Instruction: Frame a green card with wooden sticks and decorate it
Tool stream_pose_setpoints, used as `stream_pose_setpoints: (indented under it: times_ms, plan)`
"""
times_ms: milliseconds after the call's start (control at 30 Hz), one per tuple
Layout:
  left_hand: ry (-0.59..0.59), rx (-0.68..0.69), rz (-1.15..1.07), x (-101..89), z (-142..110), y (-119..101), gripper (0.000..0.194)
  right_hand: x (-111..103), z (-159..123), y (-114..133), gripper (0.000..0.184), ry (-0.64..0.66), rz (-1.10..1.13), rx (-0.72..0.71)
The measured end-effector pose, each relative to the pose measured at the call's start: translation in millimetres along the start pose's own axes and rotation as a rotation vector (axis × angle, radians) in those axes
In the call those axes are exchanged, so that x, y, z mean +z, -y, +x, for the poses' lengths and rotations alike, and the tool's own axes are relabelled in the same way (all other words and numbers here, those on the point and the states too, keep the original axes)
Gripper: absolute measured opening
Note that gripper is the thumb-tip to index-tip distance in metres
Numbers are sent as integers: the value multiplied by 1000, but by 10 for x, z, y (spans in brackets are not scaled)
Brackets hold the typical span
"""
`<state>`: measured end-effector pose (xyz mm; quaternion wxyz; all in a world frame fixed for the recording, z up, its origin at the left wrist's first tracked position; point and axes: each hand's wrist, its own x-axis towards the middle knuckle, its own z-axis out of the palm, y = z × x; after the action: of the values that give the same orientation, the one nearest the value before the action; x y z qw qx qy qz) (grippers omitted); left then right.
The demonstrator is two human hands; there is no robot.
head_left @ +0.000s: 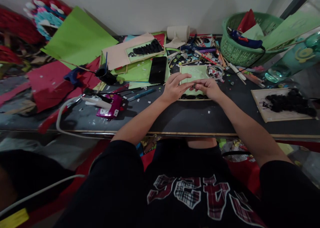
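My left hand point(175, 86) and my right hand point(209, 88) meet over a light green framed card point(193, 71) on the dark table. Their fingertips are pinched together around something too small to make out. On my left hand one finger is raised, away from the pinch. Along the card's near edge, below my fingers, runs a row of dark, rounded pieces point(195, 96). A small round dish point(215, 72) of tiny light and dark bits stands just beyond my right hand. Behind my left hand lies a black phone point(158, 70).
On the right are a green basket point(231, 44), a bottle point(292, 63) and a framed panel with black pieces point(287, 101). To the left lie a purple device point(110, 108), a black cup point(105, 75), a blue pen point(141, 94) and coloured paper point(80, 38). A white roll point(178, 33) is at the back.
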<state>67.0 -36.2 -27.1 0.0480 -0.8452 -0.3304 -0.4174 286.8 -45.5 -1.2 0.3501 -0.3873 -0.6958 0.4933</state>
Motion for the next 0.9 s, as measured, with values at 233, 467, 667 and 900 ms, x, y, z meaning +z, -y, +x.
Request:
stream_pose_setpoints:
  times_ms: [233,467,667,900]
  plan:
    - [116,86,-9,-50,23,-46,29,-8,8,-33,45,-6,6,38]
    - [80,216,27,-44,53,-109,27,-135,35,1,45,112,33,-7]
    - [-7,230,-13,-96,4,-8,25,-98,50,-50,67,42,144,-32]
    - [-174,20,55,-96,-11,152,36,-398,9,-58,68,-202,128,-18]
